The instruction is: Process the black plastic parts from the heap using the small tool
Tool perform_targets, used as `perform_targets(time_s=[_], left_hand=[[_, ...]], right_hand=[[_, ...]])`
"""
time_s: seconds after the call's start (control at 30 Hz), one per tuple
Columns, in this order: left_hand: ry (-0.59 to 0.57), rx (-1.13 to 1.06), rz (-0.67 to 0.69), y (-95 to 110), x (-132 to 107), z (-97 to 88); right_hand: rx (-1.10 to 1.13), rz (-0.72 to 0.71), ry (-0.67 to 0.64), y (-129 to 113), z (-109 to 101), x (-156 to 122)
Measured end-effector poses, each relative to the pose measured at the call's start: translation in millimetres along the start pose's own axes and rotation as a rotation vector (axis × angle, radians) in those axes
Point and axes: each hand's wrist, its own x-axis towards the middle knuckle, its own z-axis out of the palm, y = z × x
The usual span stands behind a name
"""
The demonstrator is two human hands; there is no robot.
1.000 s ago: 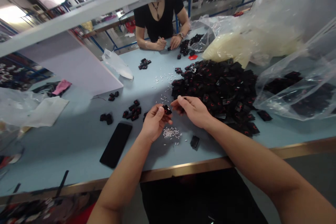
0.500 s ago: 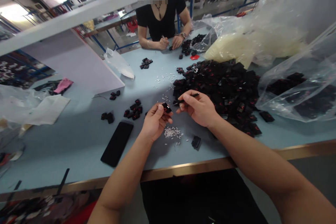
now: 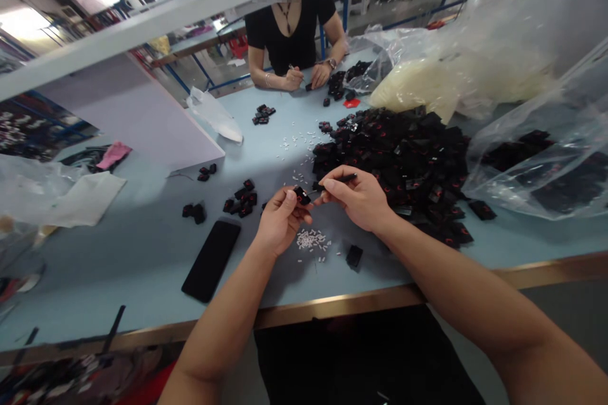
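Between the thumb and fingers of my left hand (image 3: pixel 281 218) is a small black plastic piece (image 3: pixel 301 196) with a red mark and a white spot on it. My right hand (image 3: pixel 358 197) grips a thin black-handled tool (image 3: pixel 346 178) like a pen or tweezers; its kind is too small to tell. The thin tip of the tool points left and is at the piece's right edge. Small white pellets (image 3: pixel 311 240) lie in a pile below my hands. A lone black piece (image 3: pixel 354 256) rests near the table's front edge.
A large heap of black pieces (image 3: pixel 399 152) lies to the right, beside clear plastic bags (image 3: pixel 536 171). Small groups of black pieces (image 3: pixel 241 200) and a black phone (image 3: pixel 211 261) are at left. Across the table (image 3: pixel 142 266) sits a co-worker (image 3: pixel 289 31), behind a white bar.
My right hand has shifted slightly left, bringing the tool's tip to the piece. My left hand stays nearly where it was.
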Motion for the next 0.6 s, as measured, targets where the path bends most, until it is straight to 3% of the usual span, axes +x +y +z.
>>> perform_targets(time_s=[0.3,0.6], left_hand=[[-0.04,0.01,-0.001,-2.7,-1.3,0.5],[-0.057,-0.008,-0.005,-4.5,-1.5,-2.2]], right_hand=[[-0.133,-0.044,0.058,-2.9,2.7,0.0],[-0.145,-0.065,0.028,-2.0,5.1,-2.3]])
